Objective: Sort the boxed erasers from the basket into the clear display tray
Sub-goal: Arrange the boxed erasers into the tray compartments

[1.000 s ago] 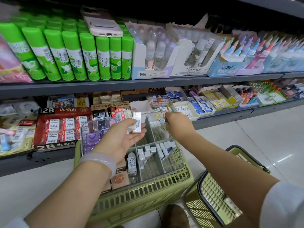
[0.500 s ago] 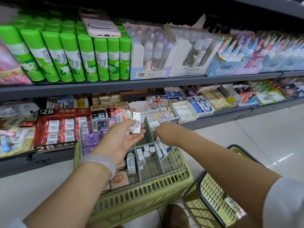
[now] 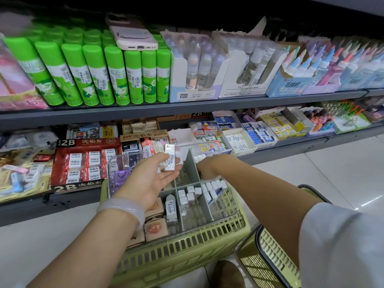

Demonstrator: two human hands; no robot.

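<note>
My left hand [image 3: 151, 179] is palm up over the clear display tray [image 3: 233, 213], gripping a few white boxed erasers [image 3: 170, 157] with barcode labels between thumb and fingers. My right hand [image 3: 205, 170] dips into the tray's far right compartment behind the grey divider [image 3: 192, 165]; its fingers are hidden. The tray rests on a green basket [image 3: 187, 252]. Inside it are small white erasers [image 3: 189, 195], a second row of them [image 3: 214, 187], one labelled boxed eraser [image 3: 170, 207], tan boxes [image 3: 155, 227] and a purple item [image 3: 122, 175].
A second green basket [image 3: 268, 254] stands on the floor at the right. Shelves ahead hold a red 2B eraser box [image 3: 87, 161], green glue sticks [image 3: 93, 73] with a phone [image 3: 133, 36] lying on top, and more eraser boxes [image 3: 259, 135]. My shoe [image 3: 228, 275] is below.
My right hand has dropped from above the tray's back edge down into the far right compartment. My left hand has kept its erasers almost still.
</note>
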